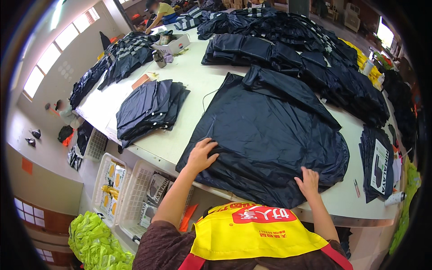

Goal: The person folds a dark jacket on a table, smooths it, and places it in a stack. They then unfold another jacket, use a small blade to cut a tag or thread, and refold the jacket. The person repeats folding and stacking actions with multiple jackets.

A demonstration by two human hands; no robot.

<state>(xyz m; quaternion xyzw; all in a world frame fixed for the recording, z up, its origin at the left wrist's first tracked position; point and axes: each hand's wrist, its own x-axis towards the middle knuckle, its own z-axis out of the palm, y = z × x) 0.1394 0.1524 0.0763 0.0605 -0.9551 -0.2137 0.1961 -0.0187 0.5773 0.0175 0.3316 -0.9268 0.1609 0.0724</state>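
Note:
A large piece of thin, shiny dark navy fabric (pixel 265 130) lies spread over the near side of the white table (pixel 198 83). Its far end is bunched into a raised fold, and its near edge hangs slightly over the table's edge. My left hand (pixel 202 155) rests on the fabric's left part, fingers apart and palm down. On the near right part lies my right hand (pixel 308 182), its fingers loosely stretched on the cloth. Neither hand grips anything that I can see. The kind of garment cannot be made out.
Folded dark fabric (pixel 150 108) is stacked to the left, with longer piles (pixel 270 51) behind. Packaged dark goods (pixel 377 166) and small snips (pixel 357 188) lie right. White baskets (pixel 135 198) stand below left. A white box (pixel 173 45) and dark bottle (pixel 159 58) stand farther back. Other people work beyond.

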